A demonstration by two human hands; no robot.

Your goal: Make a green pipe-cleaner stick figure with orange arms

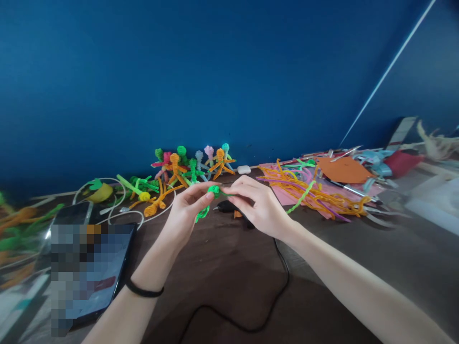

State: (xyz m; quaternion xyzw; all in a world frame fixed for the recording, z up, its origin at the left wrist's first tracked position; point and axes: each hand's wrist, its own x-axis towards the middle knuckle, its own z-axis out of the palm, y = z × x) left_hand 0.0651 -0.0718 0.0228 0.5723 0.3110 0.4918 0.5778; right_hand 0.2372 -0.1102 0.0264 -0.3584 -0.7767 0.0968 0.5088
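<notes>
Between my two hands is a green pipe-cleaner figure (214, 191) with a coiled, rounded top. My left hand (188, 203) pinches its coiled part between thumb and finger, and a looped green length hangs below those fingertips. My right hand (253, 203) is closed on a thin green strand running from the coil toward its fingertips. Just beneath the hands a black glue gun (226, 206) lies on the dark table (215, 267), partly covered by my right hand.
Several pipe-cleaner figures (174, 167) stand against the blue wall. A white earbud case (244, 169) sits beside them. To the right are loose orange pipe cleaners (304, 188), scissors (380, 217) and orange paper (346, 169). A tablet (103, 272) lies left; a black cord (283, 282) crosses the front.
</notes>
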